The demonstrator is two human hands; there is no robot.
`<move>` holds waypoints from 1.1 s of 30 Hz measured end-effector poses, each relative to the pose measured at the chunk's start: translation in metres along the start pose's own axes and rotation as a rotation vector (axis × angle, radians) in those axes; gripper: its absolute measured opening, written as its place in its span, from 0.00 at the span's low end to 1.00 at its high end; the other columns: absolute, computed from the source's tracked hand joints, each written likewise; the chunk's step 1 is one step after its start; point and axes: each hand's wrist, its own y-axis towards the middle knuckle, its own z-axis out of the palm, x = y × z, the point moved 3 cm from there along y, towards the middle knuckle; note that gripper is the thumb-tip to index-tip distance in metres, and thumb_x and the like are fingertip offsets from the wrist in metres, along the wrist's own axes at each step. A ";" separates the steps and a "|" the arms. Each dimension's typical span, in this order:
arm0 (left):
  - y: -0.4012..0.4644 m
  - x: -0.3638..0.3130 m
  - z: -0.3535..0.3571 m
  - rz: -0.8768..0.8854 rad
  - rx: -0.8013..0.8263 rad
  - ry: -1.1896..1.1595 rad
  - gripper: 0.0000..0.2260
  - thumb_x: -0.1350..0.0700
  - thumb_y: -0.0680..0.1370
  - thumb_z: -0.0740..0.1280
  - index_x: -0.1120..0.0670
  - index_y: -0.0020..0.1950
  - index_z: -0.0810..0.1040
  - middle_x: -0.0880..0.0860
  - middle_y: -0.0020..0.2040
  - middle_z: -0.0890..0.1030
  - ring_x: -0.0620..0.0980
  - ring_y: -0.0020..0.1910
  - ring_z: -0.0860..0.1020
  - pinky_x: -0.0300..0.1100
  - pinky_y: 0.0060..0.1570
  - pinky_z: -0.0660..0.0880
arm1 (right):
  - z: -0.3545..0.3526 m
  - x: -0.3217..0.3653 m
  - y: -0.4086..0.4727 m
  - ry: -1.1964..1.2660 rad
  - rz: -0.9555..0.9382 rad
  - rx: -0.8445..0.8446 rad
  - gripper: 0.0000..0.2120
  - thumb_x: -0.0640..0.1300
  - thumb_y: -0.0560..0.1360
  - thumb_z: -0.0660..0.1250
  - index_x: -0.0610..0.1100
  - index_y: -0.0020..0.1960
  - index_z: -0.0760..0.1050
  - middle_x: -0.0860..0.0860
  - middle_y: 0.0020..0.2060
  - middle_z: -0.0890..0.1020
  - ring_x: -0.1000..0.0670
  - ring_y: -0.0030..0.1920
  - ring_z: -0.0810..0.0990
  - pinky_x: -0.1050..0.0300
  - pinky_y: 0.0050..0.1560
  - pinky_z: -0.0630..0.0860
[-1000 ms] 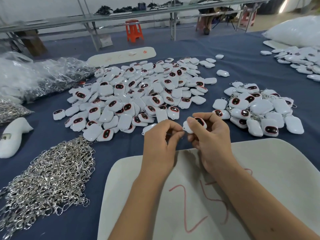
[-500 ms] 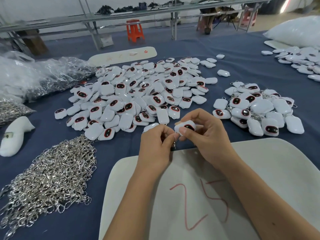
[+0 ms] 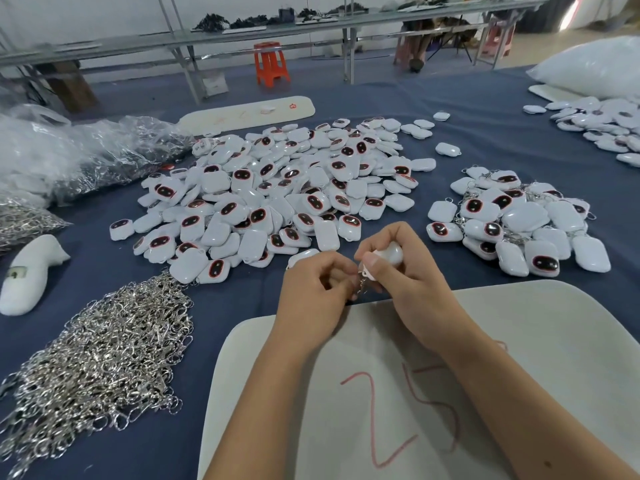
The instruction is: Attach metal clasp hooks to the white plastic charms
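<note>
My right hand [image 3: 408, 285] grips a white plastic charm [image 3: 390, 254] just above the blue table, its plain back turned up. My left hand [image 3: 317, 292] pinches a small metal clasp hook [image 3: 362, 284] that hangs at the charm's lower end, between the two hands. A big heap of loose white charms [image 3: 277, 195] with dark red-ringed faces lies beyond my hands. A smaller heap of charms with clasps on them [image 3: 516, 223] sits to the right. A pile of silver clasp hooks [image 3: 104, 355] lies at the near left.
A white board [image 3: 519, 358] marked with a red number lies under my forearms. Clear plastic bags [image 3: 69, 154] with more hooks sit far left, a white moulded piece [image 3: 27, 271] beside them. More charms [image 3: 602, 129] and a white bag [image 3: 595, 67] are far right.
Both hands have drawn slightly nearer and lower. The charm has been turned in my right hand, so its dark face no longer shows and the clasp hangs below it.
</note>
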 end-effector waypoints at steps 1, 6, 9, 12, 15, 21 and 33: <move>-0.001 -0.002 0.001 0.008 0.002 0.031 0.06 0.64 0.77 0.73 0.54 0.42 0.83 0.52 0.33 0.83 0.48 0.35 0.81 0.40 0.38 0.76 | 0.000 0.000 0.000 -0.032 0.000 -0.005 0.06 0.38 0.84 0.64 0.48 0.52 0.71 0.42 0.48 0.79 0.40 0.42 0.75 0.41 0.46 0.77; -0.004 -0.007 -0.001 0.044 -0.032 0.004 0.08 0.66 0.78 0.69 0.55 0.43 0.83 0.51 0.35 0.84 0.53 0.37 0.81 0.44 0.42 0.79 | 0.001 0.002 0.001 -0.061 -0.006 -0.065 0.08 0.34 0.84 0.63 0.45 0.59 0.69 0.45 0.44 0.79 0.53 0.39 0.76 0.58 0.45 0.79; -0.007 -0.011 0.001 0.078 -0.021 0.018 0.05 0.61 0.77 0.72 0.53 0.42 0.83 0.49 0.35 0.83 0.52 0.37 0.80 0.41 0.39 0.78 | 0.001 0.003 0.001 -0.107 -0.004 -0.106 0.08 0.34 0.84 0.63 0.46 0.58 0.70 0.46 0.45 0.79 0.56 0.40 0.75 0.62 0.45 0.77; -0.007 -0.010 0.004 0.076 -0.017 0.088 0.07 0.60 0.76 0.75 0.51 0.39 0.82 0.44 0.31 0.79 0.40 0.32 0.74 0.30 0.34 0.70 | 0.001 0.004 0.002 -0.151 -0.012 -0.110 0.09 0.34 0.82 0.65 0.47 0.57 0.72 0.50 0.45 0.79 0.58 0.41 0.75 0.65 0.45 0.76; -0.006 -0.007 0.004 0.080 -0.059 0.177 0.08 0.60 0.75 0.75 0.51 0.37 0.81 0.44 0.31 0.79 0.39 0.30 0.73 0.29 0.33 0.68 | 0.001 0.004 0.002 -0.187 -0.023 -0.095 0.10 0.35 0.80 0.70 0.48 0.54 0.75 0.51 0.44 0.81 0.58 0.41 0.77 0.66 0.44 0.75; -0.007 -0.005 0.006 0.123 -0.177 0.266 0.07 0.57 0.73 0.74 0.50 0.35 0.80 0.44 0.31 0.79 0.43 0.31 0.75 0.30 0.32 0.68 | -0.006 -0.002 0.002 -0.101 0.050 -0.209 0.08 0.40 0.78 0.75 0.47 0.50 0.75 0.51 0.37 0.82 0.52 0.31 0.78 0.59 0.30 0.76; -0.010 -0.017 0.007 0.307 -0.350 0.181 0.06 0.60 0.71 0.70 0.51 0.36 0.77 0.47 0.32 0.78 0.49 0.33 0.77 0.33 0.33 0.71 | -0.008 -0.010 0.004 0.155 0.248 -0.303 0.12 0.42 0.76 0.77 0.37 0.49 0.75 0.46 0.34 0.84 0.50 0.28 0.78 0.60 0.26 0.74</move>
